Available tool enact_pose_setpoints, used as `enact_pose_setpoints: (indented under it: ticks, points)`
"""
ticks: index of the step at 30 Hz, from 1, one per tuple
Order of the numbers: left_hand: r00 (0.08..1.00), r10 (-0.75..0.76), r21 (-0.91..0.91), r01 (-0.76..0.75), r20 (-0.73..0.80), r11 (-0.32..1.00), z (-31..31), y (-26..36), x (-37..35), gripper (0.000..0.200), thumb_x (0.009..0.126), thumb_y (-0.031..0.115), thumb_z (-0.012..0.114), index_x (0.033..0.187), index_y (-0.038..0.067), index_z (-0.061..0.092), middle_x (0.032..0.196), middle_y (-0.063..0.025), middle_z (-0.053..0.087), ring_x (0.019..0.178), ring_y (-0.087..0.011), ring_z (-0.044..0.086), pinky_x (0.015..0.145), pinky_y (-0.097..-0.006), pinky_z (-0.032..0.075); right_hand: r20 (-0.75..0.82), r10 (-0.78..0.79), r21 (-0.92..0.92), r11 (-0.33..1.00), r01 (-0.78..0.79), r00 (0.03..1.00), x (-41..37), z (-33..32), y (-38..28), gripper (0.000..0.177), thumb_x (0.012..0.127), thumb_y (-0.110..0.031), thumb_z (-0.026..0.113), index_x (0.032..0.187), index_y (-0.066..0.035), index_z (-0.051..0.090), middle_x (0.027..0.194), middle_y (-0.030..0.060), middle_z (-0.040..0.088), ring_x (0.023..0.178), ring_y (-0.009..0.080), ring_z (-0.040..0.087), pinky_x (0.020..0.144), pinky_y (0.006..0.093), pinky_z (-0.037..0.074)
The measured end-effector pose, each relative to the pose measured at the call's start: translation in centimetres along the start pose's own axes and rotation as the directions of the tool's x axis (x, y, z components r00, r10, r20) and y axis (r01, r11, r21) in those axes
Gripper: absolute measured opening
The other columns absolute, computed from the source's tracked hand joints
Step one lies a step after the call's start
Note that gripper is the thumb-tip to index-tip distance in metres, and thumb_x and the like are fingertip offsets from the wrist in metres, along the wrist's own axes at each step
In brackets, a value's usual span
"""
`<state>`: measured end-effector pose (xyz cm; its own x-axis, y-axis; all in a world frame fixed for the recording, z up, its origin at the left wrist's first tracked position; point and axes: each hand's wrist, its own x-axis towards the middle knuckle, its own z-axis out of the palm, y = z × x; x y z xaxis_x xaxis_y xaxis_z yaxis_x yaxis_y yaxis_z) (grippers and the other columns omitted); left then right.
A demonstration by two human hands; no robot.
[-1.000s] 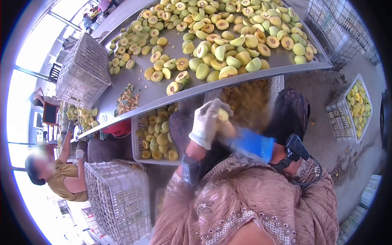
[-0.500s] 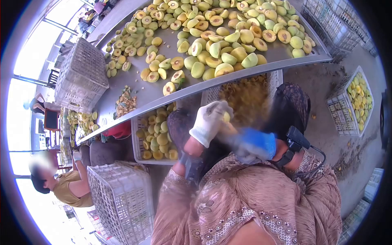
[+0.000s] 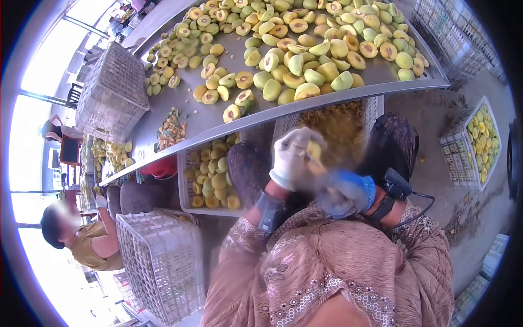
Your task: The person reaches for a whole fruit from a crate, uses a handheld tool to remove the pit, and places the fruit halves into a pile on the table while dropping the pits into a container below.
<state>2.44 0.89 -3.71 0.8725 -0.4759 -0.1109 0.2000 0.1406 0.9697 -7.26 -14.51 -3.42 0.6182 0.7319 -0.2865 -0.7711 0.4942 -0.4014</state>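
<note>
Across the top of the frame a wide metal table is stretching, and many green-yellow fruit halves are lying over it. At the bottom centre a person in a brown patterned blouse is sitting close to its edge. At the lower left a pale plastic crate is standing, and a similar crate is resting on the table at the upper left. Near the left edge of the frame, a co-worker in a mustard shirt is holding one gloved hand near the table's end. At the right, a white crate is holding yellow fruit. Under the table edge, left of centre, a crate is holding more halves; in the centre another crate is containing brownish-yellow pieces, quite blurred.

In the middle of the frame, the left hand, in a white glove, is curling its fingers and pinching a piece of yellow fruit. Just beside it, lower right, the right hand, in a blue and grey glove, is blurring; I cannot tell whether it is gripping something.
</note>
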Motion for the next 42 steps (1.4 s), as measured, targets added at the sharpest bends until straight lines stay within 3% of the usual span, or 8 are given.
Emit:
enact_pose_setpoints:
  ticks: [6, 15, 25, 26, 28, 36, 40, 42]
  points:
    - [0.990, -0.095, -0.231, 0.117, 0.104, 0.966, -0.1, 0.3, -0.1, 0.040, 0.096, 0.035, 0.053, 0.088, -0.003, 0.065, 0.083, -0.0161, 0.068, 0.066, -0.0171, 0.062, 0.060, -0.0275, 0.051, 0.081, 0.055, 0.223, 0.972, -0.072, 0.995, 0.3, -0.2, 0.9, 0.022, 0.100, -0.032, 0.047, 0.093, -0.011, 0.047, 0.057, -0.0051, 0.036, 0.039, 0.0044, 0.032, 0.033, 0.0203, 0.023]
    - [0.951, -0.261, -0.677, 0.081, -0.168, 0.731, 0.6, -1.4, 0.2, 0.041, 0.097, 0.043, 0.048, 0.097, 0.003, 0.058, 0.085, -0.0131, 0.064, 0.059, -0.0208, 0.059, 0.052, -0.0305, 0.049, -0.343, -0.314, -0.497, 0.861, 0.113, 0.885, 1.7, 2.6, 0.7, 0.014, 0.097, -0.021, 0.055, 0.094, -0.010, 0.046, 0.060, -0.0023, 0.045, 0.041, 0.0067, 0.039, 0.037, 0.0229, 0.032]
    - [0.872, 0.068, -0.006, -0.081, -0.484, 0.997, -6.4, 3.5, -2.4, 0.035, 0.098, 0.032, 0.050, 0.098, -0.001, 0.062, 0.082, -0.0123, 0.067, 0.057, -0.0168, 0.063, 0.044, -0.0233, 0.046, -0.508, -0.323, -0.297, 0.936, 0.189, 0.798, 1.9, -7.9, 1.9, 0.020, 0.097, -0.032, 0.051, 0.086, -0.016, 0.044, 0.058, -0.0044, 0.036, 0.041, 0.0088, 0.032, 0.037, 0.0264, 0.023]
    - [0.799, 0.269, 0.320, -0.102, -0.538, 0.942, -9.6, 2.8, -2.3, 0.034, 0.097, 0.028, 0.053, 0.107, -0.003, 0.062, 0.083, -0.0115, 0.068, 0.070, -0.0204, 0.066, 0.060, -0.0259, 0.052, -0.462, -0.338, -0.249, 0.937, 0.246, 0.820, 2.0, -7.9, 1.8, 0.021, 0.097, -0.033, 0.051, 0.086, -0.016, 0.044, 0.058, -0.0045, 0.036, 0.041, 0.0087, 0.032, 0.037, 0.0264, 0.023]
    - [0.699, 0.553, 0.865, 0.494, -0.454, 0.087, -13.8, 4.0, -2.7, 0.044, 0.086, 0.035, 0.065, 0.120, 0.008, 0.060, 0.127, -0.0155, 0.056, 0.113, -0.0327, 0.055, 0.092, -0.0426, 0.046, -0.532, -0.217, -0.136, 0.976, 0.170, 0.818, 1.0, -5.6, 0.7, 0.023, 0.097, -0.035, 0.052, 0.087, -0.016, 0.045, 0.057, -0.0045, 0.035, 0.041, 0.0092, 0.033, 0.037, 0.0265, 0.024]
    - [0.859, 0.087, 0.856, 0.511, -0.505, -0.080, -15.0, 7.5, 6.9, 0.062, 0.079, 0.049, 0.069, 0.125, 0.010, 0.055, 0.112, -0.0166, 0.066, 0.104, -0.0334, 0.062, 0.092, -0.0451, 0.045, -0.610, -0.182, -0.114, 0.983, 0.142, 0.771, 1.3, -3.9, 0.8, 0.020, 0.098, -0.031, 0.052, 0.088, -0.016, 0.044, 0.056, -0.0021, 0.037, 0.040, 0.0110, 0.034, 0.036, 0.0268, 0.025]
    - [0.925, -0.078, 0.888, 0.378, -0.371, 0.264, -17.5, 4.5, 11.1, 0.048, 0.077, 0.029, 0.073, 0.115, 0.004, 0.058, 0.108, -0.0200, 0.066, 0.100, -0.0323, 0.064, 0.082, -0.0422, 0.050, -0.608, -0.185, -0.102, 0.983, 0.155, 0.772, 0.7, -4.5, 1.2, 0.019, 0.098, -0.030, 0.052, 0.089, -0.016, 0.043, 0.056, -0.0012, 0.038, 0.040, 0.0118, 0.035, 0.036, 0.0273, 0.026]
    - [0.920, 0.194, 0.813, 0.184, -0.339, 0.552, -16.6, 3.2, 10.4, 0.038, 0.077, 0.019, 0.073, 0.109, 0.004, 0.060, 0.096, -0.0131, 0.067, 0.086, -0.0248, 0.065, 0.073, -0.0338, 0.052, -0.586, -0.219, -0.134, 0.976, 0.173, 0.780, 0.8, -3.6, 0.9, 0.018, 0.098, -0.029, 0.052, 0.089, -0.016, 0.043, 0.056, -0.0012, 0.038, 0.040, 0.0121, 0.035, 0.036, 0.0271, 0.028]
